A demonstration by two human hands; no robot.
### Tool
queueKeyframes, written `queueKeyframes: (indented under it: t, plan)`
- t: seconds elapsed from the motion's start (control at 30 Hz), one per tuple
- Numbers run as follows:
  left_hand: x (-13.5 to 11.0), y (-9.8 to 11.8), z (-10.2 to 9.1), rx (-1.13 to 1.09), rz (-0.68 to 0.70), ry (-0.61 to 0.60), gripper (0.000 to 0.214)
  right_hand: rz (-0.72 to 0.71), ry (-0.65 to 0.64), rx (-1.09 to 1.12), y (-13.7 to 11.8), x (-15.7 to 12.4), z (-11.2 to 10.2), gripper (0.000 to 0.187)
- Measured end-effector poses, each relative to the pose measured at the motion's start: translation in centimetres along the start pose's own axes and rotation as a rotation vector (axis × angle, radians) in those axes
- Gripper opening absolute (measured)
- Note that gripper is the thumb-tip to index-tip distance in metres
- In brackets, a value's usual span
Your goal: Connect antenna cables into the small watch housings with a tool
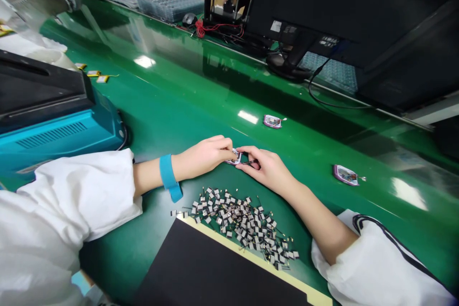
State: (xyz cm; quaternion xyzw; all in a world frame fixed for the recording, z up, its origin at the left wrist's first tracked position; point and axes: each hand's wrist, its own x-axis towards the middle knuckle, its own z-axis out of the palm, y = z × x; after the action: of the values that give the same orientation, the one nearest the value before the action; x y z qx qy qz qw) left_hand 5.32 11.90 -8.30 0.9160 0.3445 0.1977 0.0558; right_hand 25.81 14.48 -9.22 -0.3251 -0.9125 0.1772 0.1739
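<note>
Between my two hands, just above the green bench, is a small electronic device (235, 157) in an open white-and-purple case. My left hand (210, 152), with a blue wrist strap (169, 177), is closed on its left side, fingertips over the inside. The fingers of my right hand (267, 167) are closed at its right edge. A thin dark piece (248, 162) shows by the right fingers; I cannot tell what it is. Nearest below lies a loose pile of small grey-and-black modules with short leads (244, 220).
Two similar open devices (273, 121) (346, 175) lie to the right. A black sheet with a yellow edge (215, 267) is in front. A teal machine (64, 129) stands left, with yellow battery cells (102, 79) behind it. Monitors (322, 5) and plastic trays (170, 5) line the back.
</note>
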Motion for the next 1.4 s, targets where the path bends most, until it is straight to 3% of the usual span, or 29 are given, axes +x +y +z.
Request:
queueKeyframes:
  t: [0.6,0.9,1.4]
  plan:
    - [0.02,0.10,-0.12,0.030,0.044,0.069,0.022,-0.010,0.003,0.023,-0.07,0.16,-0.22,0.032]
    - [-0.04,0.12,-0.25,0.065,0.057,0.034,0.022,0.010,-0.011,0.029,-0.22,0.15,-0.18,0.032]
    - [-0.32,0.02,0.25,0.026,0.014,0.063,0.018,0.047,-0.034,-0.017,-0.79,0.48,-0.17,0.028]
